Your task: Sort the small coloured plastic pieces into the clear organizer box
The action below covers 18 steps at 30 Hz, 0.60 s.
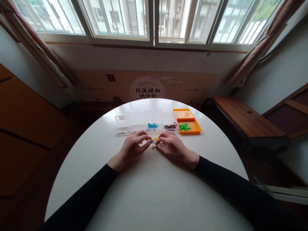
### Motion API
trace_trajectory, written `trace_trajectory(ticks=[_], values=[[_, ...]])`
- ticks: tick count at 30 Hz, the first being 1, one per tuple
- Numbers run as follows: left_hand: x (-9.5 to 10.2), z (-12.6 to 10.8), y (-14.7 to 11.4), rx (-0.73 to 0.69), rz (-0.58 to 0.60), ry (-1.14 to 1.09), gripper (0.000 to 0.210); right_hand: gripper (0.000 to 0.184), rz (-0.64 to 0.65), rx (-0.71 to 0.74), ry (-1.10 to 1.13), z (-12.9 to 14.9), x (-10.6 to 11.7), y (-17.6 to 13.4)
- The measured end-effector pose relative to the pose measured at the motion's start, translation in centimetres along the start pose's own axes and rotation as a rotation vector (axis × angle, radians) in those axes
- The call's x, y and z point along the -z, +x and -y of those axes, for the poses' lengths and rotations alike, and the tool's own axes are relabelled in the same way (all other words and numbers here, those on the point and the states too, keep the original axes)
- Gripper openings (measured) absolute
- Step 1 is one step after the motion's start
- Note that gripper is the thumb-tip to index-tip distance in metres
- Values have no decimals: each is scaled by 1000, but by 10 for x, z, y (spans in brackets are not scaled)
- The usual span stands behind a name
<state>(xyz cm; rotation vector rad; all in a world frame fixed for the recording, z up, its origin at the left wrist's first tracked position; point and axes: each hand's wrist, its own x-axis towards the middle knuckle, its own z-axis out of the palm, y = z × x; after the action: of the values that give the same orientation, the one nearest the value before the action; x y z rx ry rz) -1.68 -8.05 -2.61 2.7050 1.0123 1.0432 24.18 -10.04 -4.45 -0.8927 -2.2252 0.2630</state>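
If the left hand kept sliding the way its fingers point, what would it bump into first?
The left hand points right, toward the small yellow and blue pieces; it would likely meet those first, then the right hand just beyond.

Round white table (154, 199) w/ a row of clear plastic boxes (134, 122) at its far side — one holding blue bits (152, 125), one dark brown bits (170, 126) — an orange tray (192, 130) w/ green pieces (184, 127) at the row's right end, wooden bench (243, 120) beyond, windows (149, 19) above.

boxes (144, 121) behind hands (154, 146), tray (190, 123) right
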Motion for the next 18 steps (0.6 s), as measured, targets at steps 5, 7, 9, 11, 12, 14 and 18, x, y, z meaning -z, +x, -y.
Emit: trace_trajectory(ticks=[5,7,9,11,12,14,18], values=[[-2,-3,-1,-56,10,-21,12,1,-50,12,29,0,1,0],[-3,-3,-2,-74,-4,-13,10,4,-76,18,59,-1,1,0],[-5,-3,-2,-85,-29,-2,9,5,-94,27,83,-3,0,0],[-7,-4,-2,-86,-63,-5,9,6,-102,39,95,-5,-1,0],[-8,-5,-1,-81,-78,-13,9,6,-106,44,96,-6,-1,1],[-9,-7,-1,-63,-92,-34,9,6,-119,54,93,-6,-1,1],[-11,-9,-1,-37,-99,-49,12,6,-145,71,93,-5,1,2]])
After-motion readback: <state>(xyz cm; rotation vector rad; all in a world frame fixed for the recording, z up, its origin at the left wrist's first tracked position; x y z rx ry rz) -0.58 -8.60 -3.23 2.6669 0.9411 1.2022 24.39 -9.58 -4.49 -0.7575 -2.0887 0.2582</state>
